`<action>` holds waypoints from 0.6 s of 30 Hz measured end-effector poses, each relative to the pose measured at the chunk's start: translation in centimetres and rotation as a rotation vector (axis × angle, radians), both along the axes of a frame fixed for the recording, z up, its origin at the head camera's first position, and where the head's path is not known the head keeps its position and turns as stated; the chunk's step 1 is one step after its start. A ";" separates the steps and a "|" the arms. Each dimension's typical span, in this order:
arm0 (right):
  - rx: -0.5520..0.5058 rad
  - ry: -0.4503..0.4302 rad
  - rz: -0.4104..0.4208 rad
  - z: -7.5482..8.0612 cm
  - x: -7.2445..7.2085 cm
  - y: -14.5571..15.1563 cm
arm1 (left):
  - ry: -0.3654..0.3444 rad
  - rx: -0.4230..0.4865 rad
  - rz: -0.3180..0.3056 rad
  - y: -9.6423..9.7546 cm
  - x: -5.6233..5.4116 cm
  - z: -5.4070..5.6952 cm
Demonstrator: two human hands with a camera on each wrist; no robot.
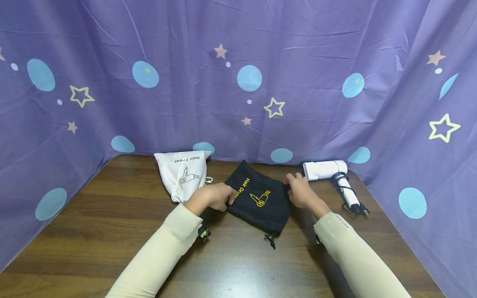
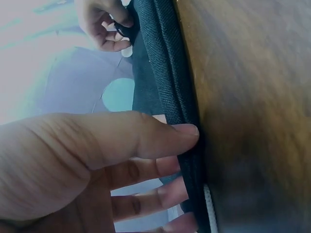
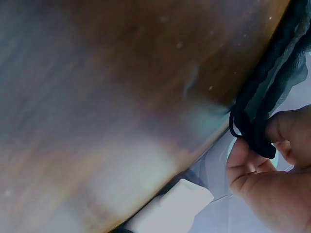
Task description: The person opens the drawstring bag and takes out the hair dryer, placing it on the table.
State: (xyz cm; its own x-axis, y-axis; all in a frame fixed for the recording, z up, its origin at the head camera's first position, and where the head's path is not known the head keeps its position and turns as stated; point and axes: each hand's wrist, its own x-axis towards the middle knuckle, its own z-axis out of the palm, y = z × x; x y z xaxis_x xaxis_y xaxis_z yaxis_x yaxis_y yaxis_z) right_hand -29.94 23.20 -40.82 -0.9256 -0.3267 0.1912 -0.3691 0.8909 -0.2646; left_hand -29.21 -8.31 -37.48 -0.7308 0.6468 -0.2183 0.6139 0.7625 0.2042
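Between my two hands a black drawstring pouch (image 1: pixel 257 207) lies on the table, printed in yellow with "Hair Dryer" and a dryer picture. My left hand (image 1: pixel 218 195) pinches its left edge, thumb on the near side and fingers behind the cloth (image 2: pixel 167 63) in the left wrist view. With thumb and fingertips, my right hand (image 1: pixel 299 191) grips the pouch's upper right corner, where a loop of black cord (image 3: pixel 234 124) shows. The pouch's black drawstring end (image 1: pixel 271 240) hangs toward the front.
A white drawstring pouch (image 1: pixel 191 171) with a similar print lies to the left, close behind my left hand. Right of my right hand lies a white hair dryer (image 1: pixel 324 169) with its black cord (image 1: pixel 355 209) wrapped at the handle. A purple curtain (image 1: pixel 179 111) hangs behind the wooden table (image 1: pixel 112 215).
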 end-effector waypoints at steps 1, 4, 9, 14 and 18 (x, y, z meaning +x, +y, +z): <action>0.000 0.002 -0.002 0.0 0.0 0.1 | -0.002 -0.002 -0.003 0.1 0.0 0.0; 0.004 0.028 0.007 0.0 0.0 0.4 | -0.006 -0.007 -0.012 0.3 0.1 0.0; 0.017 0.032 0.010 0.0 0.0 1.0 | 0.007 0.001 -0.034 0.6 0.2 -0.1; 0.019 0.008 0.012 0.1 0.0 1.6 | 0.024 0.015 -0.054 0.9 0.4 -0.2; 0.010 0.020 0.029 0.0 0.0 2.1 | 0.042 0.010 -0.055 1.2 0.4 -0.4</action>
State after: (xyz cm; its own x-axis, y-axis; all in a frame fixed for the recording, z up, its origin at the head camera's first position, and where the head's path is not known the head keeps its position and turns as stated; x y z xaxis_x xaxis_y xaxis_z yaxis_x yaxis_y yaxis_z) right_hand -29.96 25.35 -40.84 -0.9119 -0.3552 0.2058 -0.3997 0.8826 -0.2477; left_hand -28.83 -7.09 -37.83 -0.7021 0.6886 -0.1813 0.6634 0.7251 0.1850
